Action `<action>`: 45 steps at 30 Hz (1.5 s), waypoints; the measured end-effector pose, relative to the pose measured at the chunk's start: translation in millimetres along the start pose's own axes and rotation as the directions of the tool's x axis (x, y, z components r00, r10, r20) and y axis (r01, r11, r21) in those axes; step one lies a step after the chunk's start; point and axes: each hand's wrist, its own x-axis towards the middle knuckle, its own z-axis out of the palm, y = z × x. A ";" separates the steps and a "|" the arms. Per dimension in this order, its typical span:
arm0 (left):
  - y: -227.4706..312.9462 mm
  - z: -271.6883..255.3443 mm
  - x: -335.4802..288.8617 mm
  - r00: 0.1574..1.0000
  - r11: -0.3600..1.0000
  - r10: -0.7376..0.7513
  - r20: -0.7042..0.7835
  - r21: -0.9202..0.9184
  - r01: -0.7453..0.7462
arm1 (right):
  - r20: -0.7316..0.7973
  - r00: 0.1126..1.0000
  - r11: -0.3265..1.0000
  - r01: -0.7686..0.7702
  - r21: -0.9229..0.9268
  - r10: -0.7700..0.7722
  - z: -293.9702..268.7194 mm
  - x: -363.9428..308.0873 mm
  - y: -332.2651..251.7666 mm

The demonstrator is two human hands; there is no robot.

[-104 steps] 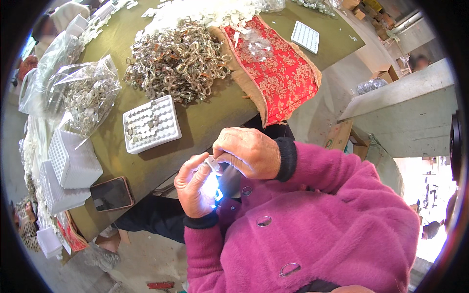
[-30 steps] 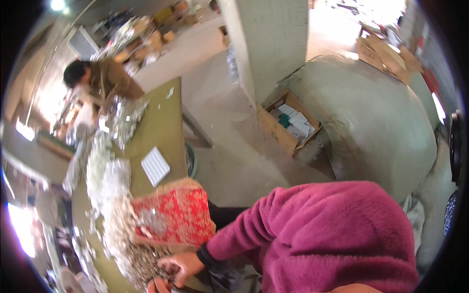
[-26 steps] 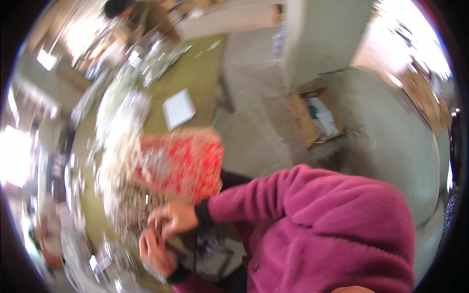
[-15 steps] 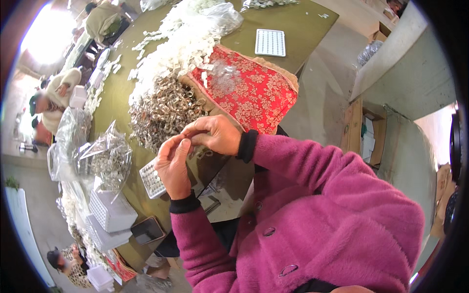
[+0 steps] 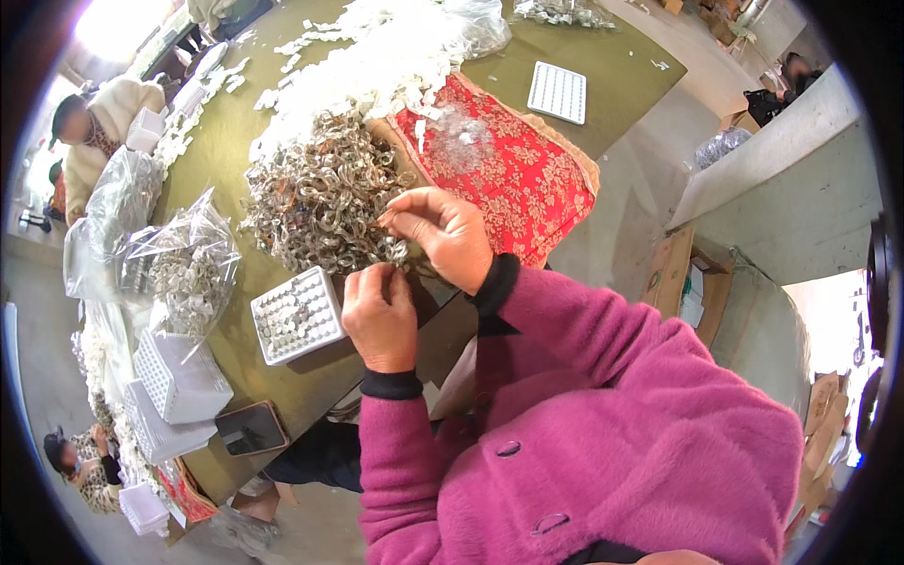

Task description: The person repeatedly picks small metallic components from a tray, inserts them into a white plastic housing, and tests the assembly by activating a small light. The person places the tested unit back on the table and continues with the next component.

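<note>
A heaped pile of shiny, silvery ring-like pieces (image 5: 315, 193) lies on the table in front of me. At its right edge, my right hand (image 5: 444, 235) has thumb and fingers pinched together by the pieces; what they hold is too small to tell. Lower down, my left hand (image 5: 381, 318) is closed in a pinch at the pile's near edge, and its fingertips hide whatever is in them. Beside the left hand sits a white tray (image 5: 265, 339) with rows of holes, partly filled with small silvery pieces.
White flat pieces (image 5: 377, 71) heap behind the pile. A red floral cloth (image 5: 527, 179) lies right, a white perforated tray (image 5: 557, 91) beyond. Leftward are a clear bag (image 5: 188, 273), stacked white trays (image 5: 184, 372) and a phone (image 5: 252, 428). Other people sit at the far left.
My hands were together over the pile's near edge and have parted. The right hand is now against the pile's right side; the left is lower right, leaving more of the tray in sight.
</note>
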 end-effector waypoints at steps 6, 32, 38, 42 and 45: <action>-2.8 8.5 -3.9 0.951 0.795 -0.310 0.014 -0.545 0.268 | 0.092 0.994 0.986 -0.044 -0.159 0.059 -0.5 -9.6 0.4; 19.4 -31.1 -22.5 0.974 0.744 -0.227 -0.003 -0.646 0.171 | 0.423 0.903 0.779 0.314 -0.543 -0.069 -16.3 -32.7 -40.4; 31.9 -36.6 -32.0 0.951 0.960 0.243 -0.191 -0.090 -0.264 | 0.457 0.888 0.793 0.321 -0.517 -0.061 -17.9 -44.8 -52.3; 44.4 -37.3 -31.6 0.955 0.955 0.242 -0.173 -0.132 -0.266 | 0.466 0.885 0.840 0.269 -0.471 -0.023 -27.7 -46.5 -62.2; 53.0 -33.2 -28.8 0.953 0.957 0.263 -0.149 -0.082 -0.277 | 0.443 0.897 0.867 0.212 -0.451 0.011 -38.2 -45.2 -67.7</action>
